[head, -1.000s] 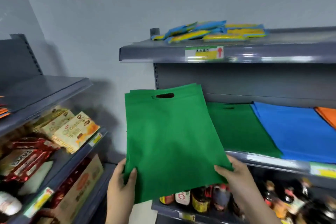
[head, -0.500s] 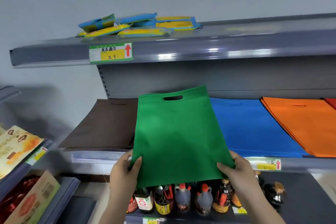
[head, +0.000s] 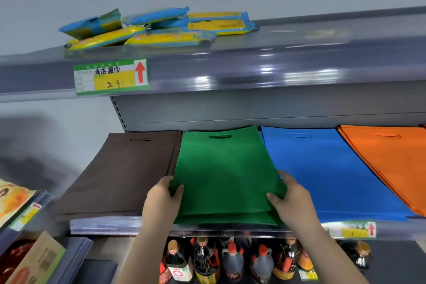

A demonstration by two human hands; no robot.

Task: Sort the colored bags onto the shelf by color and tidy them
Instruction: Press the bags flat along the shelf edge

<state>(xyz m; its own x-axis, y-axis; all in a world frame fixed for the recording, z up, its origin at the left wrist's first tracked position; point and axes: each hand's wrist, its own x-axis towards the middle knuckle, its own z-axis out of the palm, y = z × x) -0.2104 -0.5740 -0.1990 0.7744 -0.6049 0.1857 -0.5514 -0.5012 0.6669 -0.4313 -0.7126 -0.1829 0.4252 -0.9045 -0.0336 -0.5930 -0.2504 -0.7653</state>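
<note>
Placement is the step in hand: the green bag (head: 227,168) lies flat on the green pile (head: 230,220) on the middle shelf (head: 103,226), between the brown pile (head: 124,173) on the left and the blue pile (head: 322,168) on the right, with the orange pile (head: 391,157) further right. The left hand (head: 161,200) pinches the bag's near left corner, thumb on top and fingers under; the right hand (head: 290,200) holds the near right corner the same way, so each grip is narrow and closed on the cloth.

By my reading, the next move calls for letting go and squaring the edges: the near edges of the layers below stick out a little past the top bag, so a light push or pat toward the far wall would line them up. Care is needed not to drag the neighbouring piles, which touch or nearly touch the green one.

Bags look like thin matte non-woven cloth, flat and rectangular, each with a slot handle cut near the far edge; they should bend and slide easily. Shelf fronts are glossy grey with a clear strip holding a price label (head: 111,77). Shiny blue and yellow packets (head: 159,27) lie on the top shelf, and dark bottles (head: 230,260) stand below.
</note>
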